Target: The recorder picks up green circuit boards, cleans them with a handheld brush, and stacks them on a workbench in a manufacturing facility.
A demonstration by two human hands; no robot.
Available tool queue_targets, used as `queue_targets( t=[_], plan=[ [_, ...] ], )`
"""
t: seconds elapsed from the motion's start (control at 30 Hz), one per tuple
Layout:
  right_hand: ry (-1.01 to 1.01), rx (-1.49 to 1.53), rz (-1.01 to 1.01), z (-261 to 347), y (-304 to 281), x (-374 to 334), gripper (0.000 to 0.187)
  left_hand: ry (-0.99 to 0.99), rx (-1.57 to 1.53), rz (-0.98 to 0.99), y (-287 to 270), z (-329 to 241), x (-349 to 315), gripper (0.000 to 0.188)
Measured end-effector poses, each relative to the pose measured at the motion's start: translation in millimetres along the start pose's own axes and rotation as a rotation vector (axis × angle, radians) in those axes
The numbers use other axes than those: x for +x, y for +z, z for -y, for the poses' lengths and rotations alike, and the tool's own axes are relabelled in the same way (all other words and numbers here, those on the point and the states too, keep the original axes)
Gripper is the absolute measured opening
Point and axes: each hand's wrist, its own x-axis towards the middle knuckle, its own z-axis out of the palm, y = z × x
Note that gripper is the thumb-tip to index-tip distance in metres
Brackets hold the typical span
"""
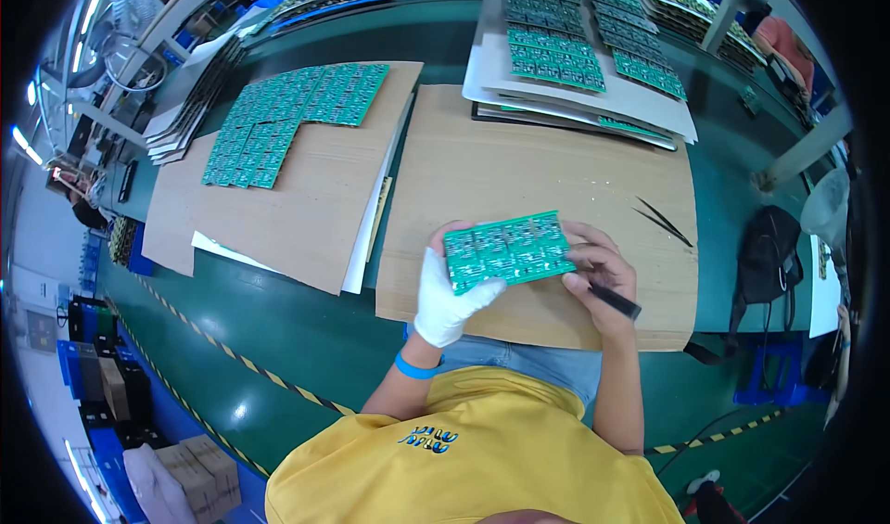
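Observation:
A green printed circuit board panel (510,250) is held up, slightly tilted, over the near part of a cardboard sheet (519,167). My left hand (443,301), in a white glove with bare fingertips, grips its left end, thumb along the lower edge. Bare fingers of my right hand (607,274) are closed round a black stick-shaped tool (616,302) and meet the panel's right edge. The tool's tip is hidden, so its exact kind does not show. Dark tweezers (666,223) lie on the cardboard, right of my right hand.
Several green panels (278,116) lie on another cardboard sheet (278,236) to the left. More panels (556,56) rest on stacked white sheets at the back. A black backpack (771,255) and a metal post (797,158) stand at the right. Another person (786,46) is at far right.

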Motion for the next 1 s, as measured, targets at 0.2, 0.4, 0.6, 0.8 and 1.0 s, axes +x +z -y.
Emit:
queue_targets(
  t=[0.2, 0.4, 0.6, 0.8, 1.0],
  plan=[
    [-0.136, -0.005, -0.121, -16.8, -6.8, -1.2, 0.019, 0.263, 0.282, -0.44, -87.3, -72.4, 31.9, 0.078],
    [0.09, 0.133, -0.134, -13.1, -13.2, -10.2, 0.008, 0.295, 0.347, -0.545, -207.7, -79.4, 77.2, 0.073],
    [0.088, 0.162, -0.177, -11.4, -12.1, -5.7, 0.006, 0.272, 0.957, -0.795, -211.3, -75.1, 74.8, 0.062],
    [0.128, 0.154, -0.15, -10.9, -10.6, -5.2, 0.004, 0.306, 1.562, -0.632, -208.9, -85.6, 83.6, 0.062],
    [0.08, 0.18, -0.181, -15.9, -12.9, -8.6, 0.005, 0.119, 1.713, -0.487, -184.3, -104.8, 101.6, 0.064]
  ],
)
